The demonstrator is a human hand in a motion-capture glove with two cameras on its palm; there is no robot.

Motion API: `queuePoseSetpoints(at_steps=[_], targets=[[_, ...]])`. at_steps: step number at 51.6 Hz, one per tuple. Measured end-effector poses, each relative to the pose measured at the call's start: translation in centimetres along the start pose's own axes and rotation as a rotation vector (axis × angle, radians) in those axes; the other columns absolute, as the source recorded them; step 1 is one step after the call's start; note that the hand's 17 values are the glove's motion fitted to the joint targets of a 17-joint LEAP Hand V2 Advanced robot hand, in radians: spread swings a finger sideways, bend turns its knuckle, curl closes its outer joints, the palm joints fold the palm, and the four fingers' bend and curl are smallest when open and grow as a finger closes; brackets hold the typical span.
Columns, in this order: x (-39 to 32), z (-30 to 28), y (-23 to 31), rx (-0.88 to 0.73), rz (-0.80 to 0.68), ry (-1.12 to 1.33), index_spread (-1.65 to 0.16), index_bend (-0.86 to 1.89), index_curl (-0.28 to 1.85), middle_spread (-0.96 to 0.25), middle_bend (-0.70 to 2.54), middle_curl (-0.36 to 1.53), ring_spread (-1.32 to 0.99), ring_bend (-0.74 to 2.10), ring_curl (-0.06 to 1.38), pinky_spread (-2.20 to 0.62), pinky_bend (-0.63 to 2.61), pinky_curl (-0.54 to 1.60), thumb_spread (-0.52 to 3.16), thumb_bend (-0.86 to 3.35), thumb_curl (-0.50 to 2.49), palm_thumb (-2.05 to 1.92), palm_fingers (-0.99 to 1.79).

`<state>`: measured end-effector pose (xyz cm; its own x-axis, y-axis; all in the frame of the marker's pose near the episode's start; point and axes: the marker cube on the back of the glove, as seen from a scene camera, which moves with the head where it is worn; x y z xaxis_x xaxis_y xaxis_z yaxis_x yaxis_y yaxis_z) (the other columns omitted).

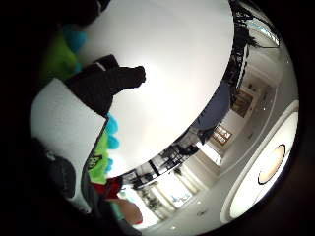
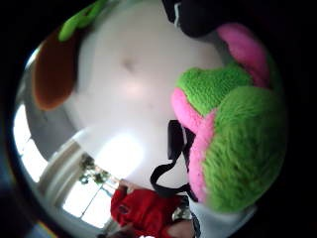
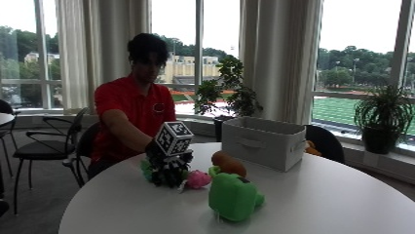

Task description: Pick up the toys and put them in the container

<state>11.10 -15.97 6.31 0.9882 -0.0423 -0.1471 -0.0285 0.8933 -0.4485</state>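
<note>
Gripping a green-and-pink plush toy (image 3: 195,179) low on the round white table (image 3: 337,204), the gloved right hand (image 3: 168,168) has its fingers curled over it.
Outside view: a green plush toy (image 3: 232,196) and a brown one (image 3: 228,164) sit just beside the hand, with the grey fabric container (image 3: 262,142) behind them. Thumb-side palm view: the fuzzy green-and-pink toy (image 2: 233,134) presses close against the palm, the brown toy (image 2: 54,74) lying apart on the tabletop. Little-finger-side palm view: a black gloved finger (image 1: 125,77) bends over the table, and green-and-blue plush (image 1: 101,152), possibly the same toy, shows at the edge.
</note>
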Motion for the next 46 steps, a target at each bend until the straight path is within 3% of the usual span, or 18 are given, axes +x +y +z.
queuePoseSetpoints(at_steps=[7, 13, 16, 23, 26, 27, 28, 31, 37, 46], targets=[[-0.3, 0.1, -0.1, 0.095, -0.007, -0.060, -0.44, 0.45, 0.15, -0.08, 0.12, 0.25, -0.22, 0.88, 0.40, -0.24, 1.37, 0.37, 1.31, 0.02, 0.34, 0.22, 0.27], [-0.7, 0.4, -0.2, 0.257, 0.053, -0.095, -0.41, 0.48, 0.18, -0.21, 0.31, 0.31, -0.37, 1.05, 0.45, -0.34, 1.27, 0.35, 1.31, 0.14, 0.43, 0.47, 0.73], [-0.7, 0.4, -0.2, 0.316, 0.086, -0.094, -0.41, 0.49, 0.21, -0.26, 0.37, 0.34, -0.42, 1.03, 0.46, -0.36, 1.25, 0.36, 1.22, 0.15, 0.48, 0.55, 0.74], [-1.4, -0.4, 0.7, 0.420, 0.095, -0.074, -0.40, 0.63, 0.27, -0.35, 0.57, 0.44, -0.46, 1.08, 0.50, -0.39, 1.15, 0.35, 0.97, 0.19, 0.60, 0.70, 1.06], [-1.9, -1.0, 1.2, 0.452, 0.089, -0.100, -0.40, 0.70, 0.31, -0.37, 0.64, 0.48, -0.46, 1.12, 0.52, -0.40, 1.11, 0.36, 0.87, 0.20, 0.65, 0.72, 1.13], [-2.1, -1.1, 1.3, 0.459, 0.086, -0.107, -0.39, 0.66, 0.30, -0.38, 0.60, 0.48, -0.47, 1.09, 0.51, -0.40, 1.13, 0.37, 0.85, 0.18, 0.65, 0.71, 0.99], [-2.3, -1.4, 1.5, 0.466, 0.083, -0.116, -0.39, 0.73, 0.34, -0.39, 0.67, 0.51, -0.46, 1.13, 0.55, -0.40, 1.11, 0.37, 0.81, 0.19, 0.67, 0.73, 1.12], [-3.2, -2.1, 2.1, 0.489, 0.074, -0.140, -0.39, 0.78, 0.36, -0.40, 0.74, 0.55, -0.46, 1.18, 0.57, -0.40, 1.10, 0.38, 0.72, 0.19, 0.70, 0.74, 1.18], [-5.6, -4.3, 4.1, 0.509, 0.057, -0.184, -0.37, 0.87, 0.43, -0.41, 0.87, 0.64, -0.44, 1.26, 0.61, -0.41, 1.12, 0.41, 0.56, 0.19, 0.77, 0.75, 1.18], [-8.2, -12.3, 5.4, 0.618, -0.018, -0.181, -0.35, 0.97, 0.53, -0.40, 1.02, 0.75, -0.42, 1.36, 0.66, -0.41, 1.16, 0.45, 0.35, 0.21, 0.85, 0.75, 1.14]])
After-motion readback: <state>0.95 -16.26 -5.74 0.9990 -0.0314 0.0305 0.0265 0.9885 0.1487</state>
